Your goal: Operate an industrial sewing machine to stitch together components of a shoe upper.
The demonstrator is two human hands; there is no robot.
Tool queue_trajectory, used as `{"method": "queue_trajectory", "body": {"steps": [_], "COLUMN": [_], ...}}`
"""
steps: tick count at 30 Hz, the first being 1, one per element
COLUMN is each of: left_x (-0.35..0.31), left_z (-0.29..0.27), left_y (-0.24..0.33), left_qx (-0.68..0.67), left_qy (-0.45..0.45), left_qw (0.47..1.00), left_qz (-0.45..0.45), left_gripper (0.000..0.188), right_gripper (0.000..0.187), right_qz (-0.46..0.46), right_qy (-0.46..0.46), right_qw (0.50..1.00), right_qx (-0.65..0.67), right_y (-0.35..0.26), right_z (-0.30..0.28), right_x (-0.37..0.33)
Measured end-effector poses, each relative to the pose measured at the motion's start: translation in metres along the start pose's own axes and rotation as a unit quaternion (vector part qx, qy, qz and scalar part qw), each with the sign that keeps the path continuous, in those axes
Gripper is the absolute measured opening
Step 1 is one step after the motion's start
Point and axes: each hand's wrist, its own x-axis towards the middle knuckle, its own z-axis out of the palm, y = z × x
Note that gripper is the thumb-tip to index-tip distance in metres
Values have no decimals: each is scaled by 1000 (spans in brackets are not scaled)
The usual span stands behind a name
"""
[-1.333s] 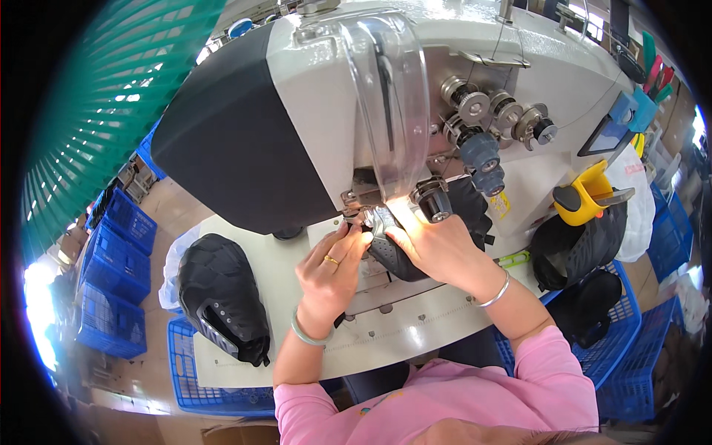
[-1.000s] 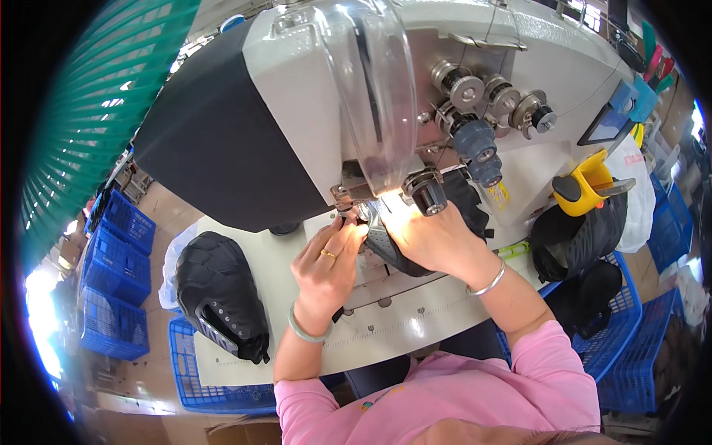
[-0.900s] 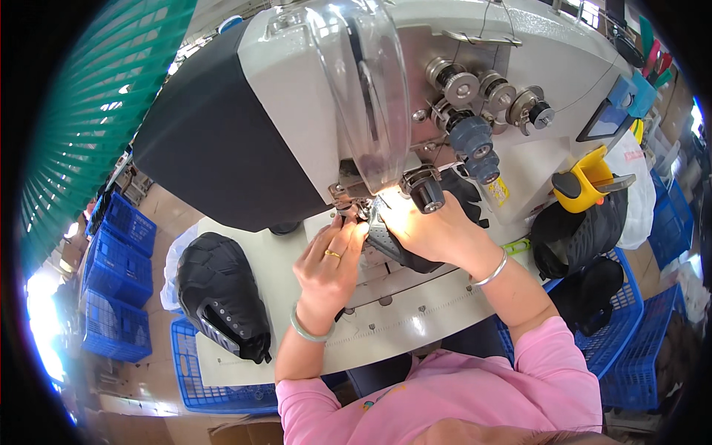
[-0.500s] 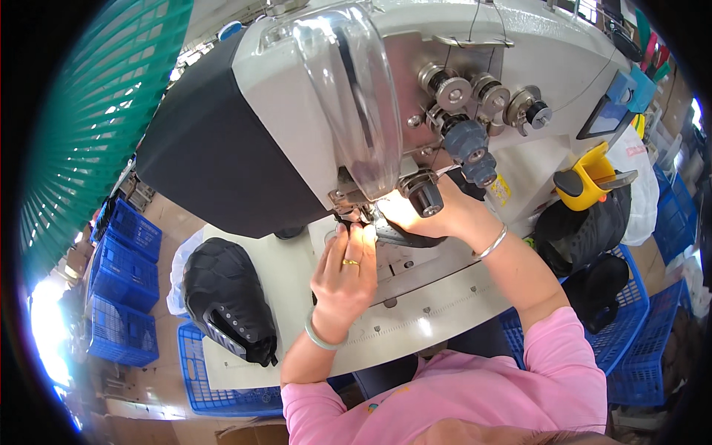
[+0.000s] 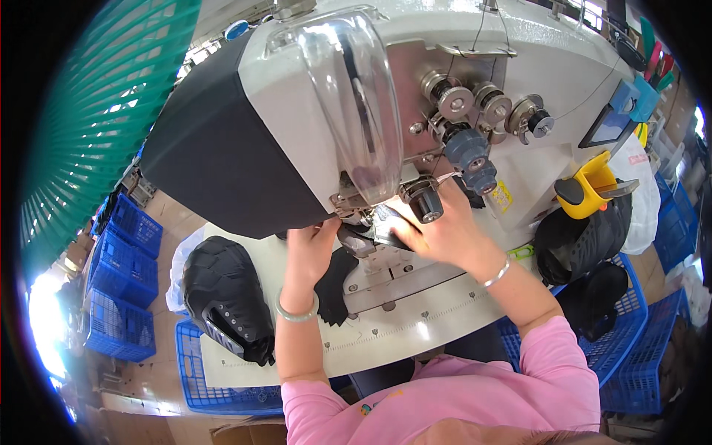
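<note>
Under the head of a sewing machine (image 5: 293, 111), a black shoe upper (image 5: 337, 288) lies around the machine's narrow arm, one jagged edge hanging to the left. My left hand (image 5: 310, 251) grips the upper left of the needle area, fingers bent and fingertips partly hidden beneath the machine head. From the right, my right hand (image 5: 451, 231) holds the same piece, its thumb pointing toward the lit needle; the other fingers reach behind the tension knobs. Where the needle meets the material is largely covered by the presser parts.
A stack of black shoe uppers (image 5: 226, 297) lies left on the pale table (image 5: 400, 326). At right are more black uppers (image 5: 582, 241), a yellow holder (image 5: 593, 185) and a blue basket (image 5: 627, 326). Blue crates (image 5: 122, 326) stand on the floor; a green fan guard (image 5: 111, 111) rises at left.
My left hand has moved left and partly beneath the machine head. My right thumb has drawn back rightward from the needle. The upper has shifted, and its jagged black edge now shows at left.
</note>
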Motion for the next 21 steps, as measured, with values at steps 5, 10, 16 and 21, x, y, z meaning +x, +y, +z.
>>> {"method": "queue_trajectory", "body": {"steps": [5,10,16,21], "left_x": [3,-4,-8,-3], "left_z": [4,4,3,5], "left_y": [-10,1,7,0], "left_qx": [-12,113,144,137], "left_qy": [-31,-24,-16,5], "left_qw": [997,988,985,983], "left_qz": [70,99,90,120], "left_gripper": [6,7,8,7], "right_gripper": [38,34,33,33], "right_qz": [-32,-10,-1,-4], "right_qy": [-13,17,36,46], "right_qw": [999,998,997,997], "right_qx": [26,57,62,64], "right_y": [-19,-21,-23,-17], "right_z": [3,11,18,24], "right_x": [-29,-32,-32,-28]}}
